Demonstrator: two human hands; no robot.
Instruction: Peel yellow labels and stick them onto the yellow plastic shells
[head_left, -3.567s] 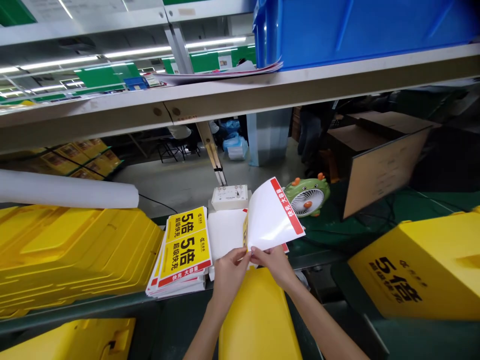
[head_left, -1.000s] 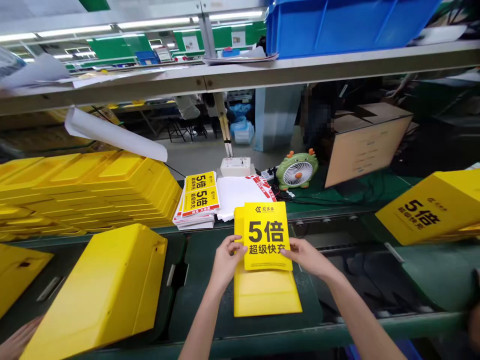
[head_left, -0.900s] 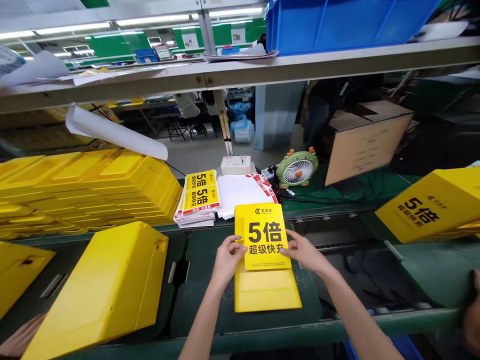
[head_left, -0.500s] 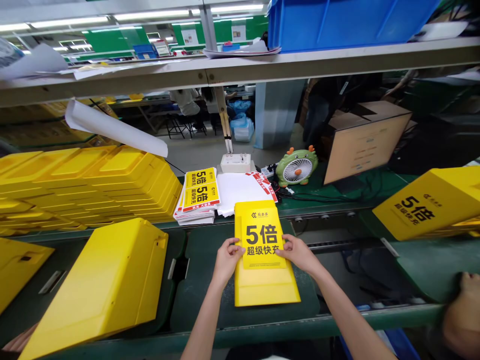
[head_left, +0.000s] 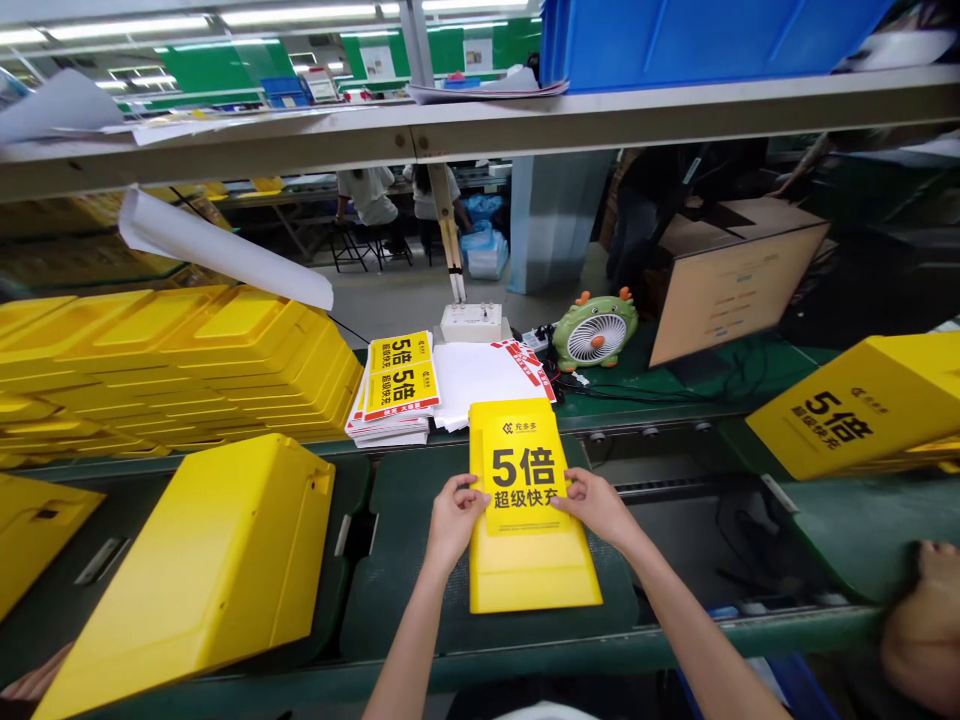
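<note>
A long green bench runs across, and its ends are cut off at both sides. A big stack of yellow plastic covers sits far left, partly out of view. In the middle lies a flat yellow plastic panel, and its top half is hidden under a yellow sticker with black print. The left hand pinches the sticker's left edge and the right hand pinches its right edge, with the fingertips tucked under, so they are hard to see
</note>
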